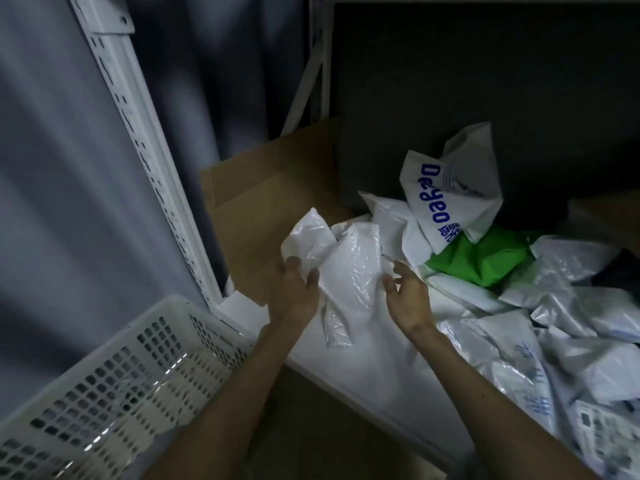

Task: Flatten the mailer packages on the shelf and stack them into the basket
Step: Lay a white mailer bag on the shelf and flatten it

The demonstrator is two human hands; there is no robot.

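My left hand (294,292) grips a crumpled white mailer (349,268) at the shelf's (374,362) front left corner. My right hand (408,299) curls loosely beside it, and I cannot tell whether it holds it. The basket (114,368) sits beside that corner.

— Any writing you can read from there?
— I make out blue letters, roughly "Deyeo", on the crumpled white mailer (450,192). Blue print on the lower-right mailers (540,393) is too blurred.
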